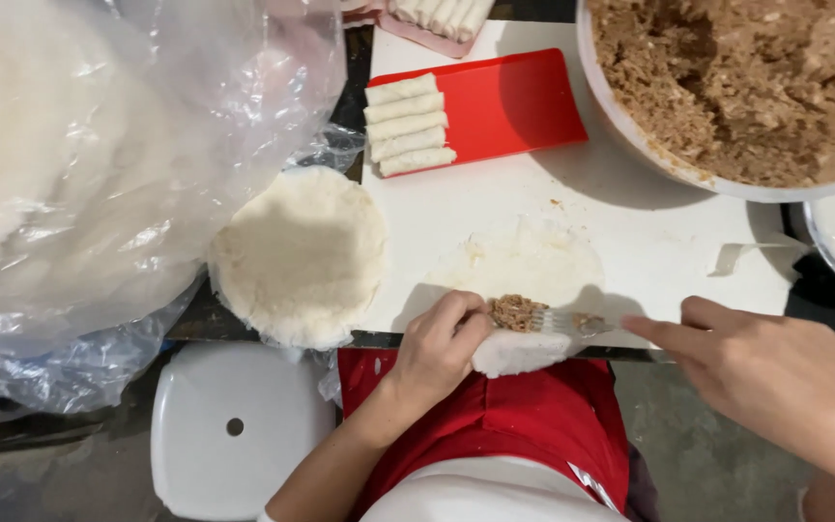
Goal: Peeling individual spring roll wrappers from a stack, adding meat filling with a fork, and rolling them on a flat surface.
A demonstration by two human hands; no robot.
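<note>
Head view. The left hand (437, 348) pinches the near edge of a thin round wrapper (524, 275) lying on the white board (630, 222), fingers curled narrow beside a small mound of brown filling (516, 311). The right hand (775, 372) holds a fork (572, 322), index finger extended along its handle, tines touching the filling; the rest of its grip is probably closed but partly hidden. A stack of wrappers (302, 251) lies just left of the board. 5 finished rolls (408, 124) sit on a red tray (514, 101). A large bowl of filling (746, 87) stands at upper right.
</note>
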